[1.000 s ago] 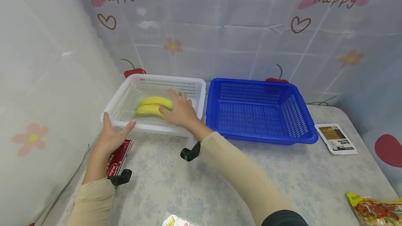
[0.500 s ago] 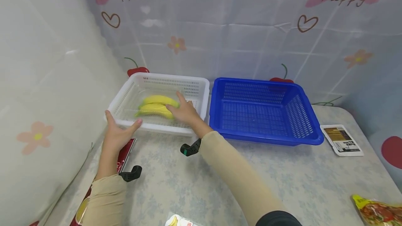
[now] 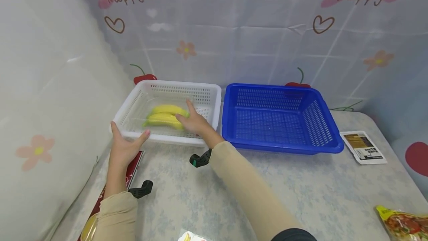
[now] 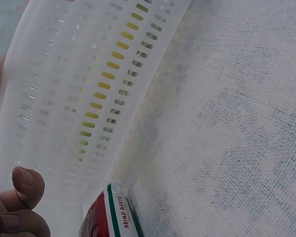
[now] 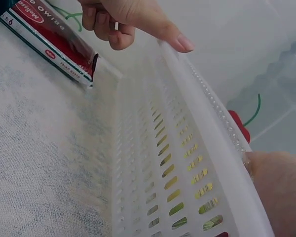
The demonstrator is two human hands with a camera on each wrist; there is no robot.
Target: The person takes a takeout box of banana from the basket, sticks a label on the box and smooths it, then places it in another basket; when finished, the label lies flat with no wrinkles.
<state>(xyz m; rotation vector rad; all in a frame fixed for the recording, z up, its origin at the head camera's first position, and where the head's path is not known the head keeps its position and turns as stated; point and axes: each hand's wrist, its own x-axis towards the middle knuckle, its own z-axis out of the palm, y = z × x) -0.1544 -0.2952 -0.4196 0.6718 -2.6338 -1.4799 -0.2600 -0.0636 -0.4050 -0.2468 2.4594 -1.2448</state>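
Observation:
In the head view, a white slotted basket [image 3: 174,140] holds a clear plastic box [image 3: 138,103] with yellow bananas [image 3: 164,118] in it. My left hand [image 3: 124,148] grips the basket's near left corner. Its thumb lies on the rim, and the left wrist view shows curled fingertips [image 4: 27,185] beside the outer wall. Inside the basket, my right hand [image 3: 197,122] holds the box's right end, thumb beside the bananas; its other fingers are mostly hidden. The right wrist view shows the box's beaded clear edge [image 5: 212,101] along the basket rim, by that hand.
A blue basket [image 3: 277,148] stands right of the white one. A red Melissa packet [image 5: 54,42] lies under the left forearm. Farther right are a flat white-edged pack [image 3: 364,148] and a yellow food packet [image 3: 404,222]. A banana-picture card [image 3: 190,236] lies at the front edge.
My right hand has shifted slightly right, its fingers dropping out of sight around the box's end. My left forearm has moved right, while that hand stays on the basket corner. The view shifted slightly.

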